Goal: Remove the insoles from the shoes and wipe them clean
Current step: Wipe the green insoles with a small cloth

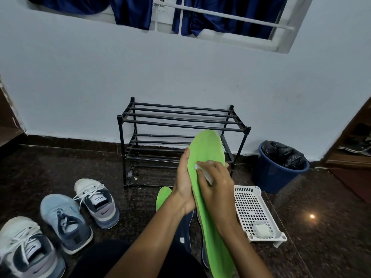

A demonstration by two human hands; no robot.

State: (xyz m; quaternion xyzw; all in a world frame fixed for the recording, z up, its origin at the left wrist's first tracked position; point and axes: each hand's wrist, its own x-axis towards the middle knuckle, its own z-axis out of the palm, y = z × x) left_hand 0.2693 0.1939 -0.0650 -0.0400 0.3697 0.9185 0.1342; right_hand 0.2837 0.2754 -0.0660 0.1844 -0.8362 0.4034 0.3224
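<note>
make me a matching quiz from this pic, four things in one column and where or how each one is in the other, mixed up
Things:
1. green insole
2. white basket
3. blue bin
4. shoe rack

States:
A. lined with a black bag
B. black, standing against the wall
C. held up by the left hand, rubbed with a white wipe in the right hand
D. on the floor, holding a white pad

Pairs: 1-C, 2-D, 3-A, 4-B
</note>
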